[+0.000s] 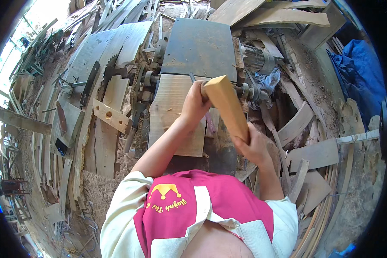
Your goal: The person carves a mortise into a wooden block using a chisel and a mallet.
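A thick squared wooden block [225, 105] is held up at a slant over the woodworking machine, its end face toward the far side. My right hand [251, 146] is closed around the block's near end. At its far end, my left hand [195, 102] grips the left side, its fingers partly hidden by the block. Below my left hand lies a pale ridged board [170, 114] on the machine. Beyond the block is the machine's flat grey metal table [200, 45], dusted with wood shavings. A thin pinkish strip [210, 122] shows between my arms.
A toothed saw blade [109, 69] stands upright on the left, near a pale board with holes [112, 115]. To the right are an electric motor [259, 59] and a shaft with pulleys [250, 92]. Wood offcuts [294, 124] and sawdust surround the machine. A blue tarp [359, 75] lies far right.
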A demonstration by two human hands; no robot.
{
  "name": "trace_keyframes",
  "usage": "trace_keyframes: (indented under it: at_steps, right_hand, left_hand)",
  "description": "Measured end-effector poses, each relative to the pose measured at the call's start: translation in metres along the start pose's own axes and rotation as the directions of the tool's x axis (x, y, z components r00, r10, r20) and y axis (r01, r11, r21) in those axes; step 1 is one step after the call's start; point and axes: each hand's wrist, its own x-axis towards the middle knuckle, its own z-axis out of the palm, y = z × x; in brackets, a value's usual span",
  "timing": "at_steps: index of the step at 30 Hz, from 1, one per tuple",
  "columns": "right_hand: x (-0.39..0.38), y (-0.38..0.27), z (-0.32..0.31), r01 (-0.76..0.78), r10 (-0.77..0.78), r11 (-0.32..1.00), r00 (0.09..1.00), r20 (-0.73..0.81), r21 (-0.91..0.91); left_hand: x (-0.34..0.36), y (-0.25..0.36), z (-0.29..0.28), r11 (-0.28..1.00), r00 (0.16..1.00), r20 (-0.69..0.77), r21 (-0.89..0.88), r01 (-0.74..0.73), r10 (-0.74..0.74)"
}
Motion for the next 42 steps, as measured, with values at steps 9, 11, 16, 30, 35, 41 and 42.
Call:
trace_keyframes:
  at_steps: [9, 11, 16, 30, 35, 41, 42]
  right_hand:
    - [0.002, 0.053, 0.003, -0.138, 0.163, 0.983, 0.958, -0.234, 0.122]
    - [0.0, 0.076, 0.017, -0.224, 0.26, 0.948, 0.955, -0.143, 0.228]
    - [0.007, 0.115, 0.063, -0.171, 0.177, 0.981, 0.982, 0.067, -0.091]
    - [0.03, 0.139, 0.077, -0.379, 0.388, 0.922, 0.897, 0.211, -0.081]
    - [0.032, 0.133, 0.083, -0.37, 0.384, 0.922, 0.91, 0.159, -0.112]
    - [0.032, 0.132, 0.087, -0.407, 0.419, 0.908, 0.893, 0.166, -0.105]
    - [0.033, 0.131, 0.086, -0.406, 0.419, 0.908, 0.892, 0.168, -0.105]
  left_hand:
    - [-0.007, 0.005, -0.001, 0.993, 0.995, -0.011, 0.065, -0.096, 0.097]
    - [-0.004, 0.003, -0.004, 0.998, 0.999, -0.003, 0.043, -0.05, 0.05]
    - [0.0, -0.001, -0.013, 1.0, 0.999, -0.049, -0.012, -0.013, 0.012]
    - [-0.017, -0.03, -0.055, 0.971, 0.926, -0.369, -0.239, -0.005, -0.086]
    - [-0.013, -0.018, -0.055, 0.941, 0.885, -0.449, -0.337, -0.042, -0.121]
    - [-0.013, -0.013, -0.055, 0.926, 0.856, -0.501, -0.369, -0.079, -0.127]
    - [-0.013, -0.012, -0.056, 0.933, 0.868, -0.485, -0.352, -0.081, -0.107]
